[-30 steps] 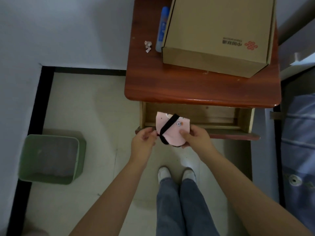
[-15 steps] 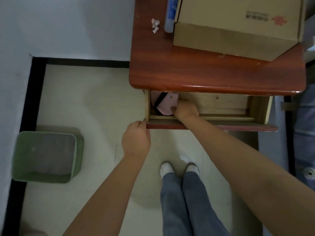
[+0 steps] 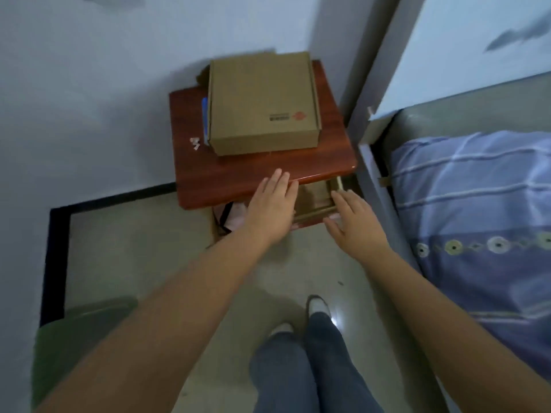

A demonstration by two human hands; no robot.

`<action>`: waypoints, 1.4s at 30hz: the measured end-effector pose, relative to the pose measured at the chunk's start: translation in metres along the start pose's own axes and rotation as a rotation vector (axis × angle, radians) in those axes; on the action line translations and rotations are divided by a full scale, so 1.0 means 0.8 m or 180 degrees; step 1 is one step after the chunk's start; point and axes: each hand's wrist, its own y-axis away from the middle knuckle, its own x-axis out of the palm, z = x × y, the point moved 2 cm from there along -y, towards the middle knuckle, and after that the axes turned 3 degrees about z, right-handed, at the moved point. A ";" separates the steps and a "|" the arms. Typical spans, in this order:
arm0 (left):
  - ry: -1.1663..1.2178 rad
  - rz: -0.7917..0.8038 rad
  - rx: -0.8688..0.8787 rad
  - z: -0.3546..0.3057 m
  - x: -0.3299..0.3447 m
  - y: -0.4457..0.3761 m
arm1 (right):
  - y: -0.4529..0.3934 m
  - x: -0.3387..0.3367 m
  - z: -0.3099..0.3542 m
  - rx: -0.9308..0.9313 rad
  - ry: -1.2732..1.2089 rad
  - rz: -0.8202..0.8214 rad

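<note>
The drawer (image 3: 316,201) stands open under the bench (image 3: 232,177), its long axis running from 8 to 2 o'clock; a pink pouch (image 3: 237,216) is lodged in its 9 o'clock end, partly hidden by the left hand (image 3: 272,208); that hand is laid flat over the drawer, fingers (image 3: 280,181) straight and released, their tips reaching the bench edge; the right hand (image 3: 356,223) is spread at the 3 o'clock end of the drawer front, nothing grasped; whether it touches cannot be told; the drawer lies at 12 o'clock from both hands, the left nearer its middle; a push toward 12 o'clock is judged to be what closing calls for; a box (image 3: 262,102) is carried on the bench; a bed (image 3: 477,204) lies at 3 o'clock, a bin (image 3: 74,338) at 7 o'clock.
</note>
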 end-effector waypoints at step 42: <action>-0.0886 -0.0276 0.4924 -1.362 0.206 0.679 | 1.476 -0.177 -0.497 0.5168 0.0278 -0.2232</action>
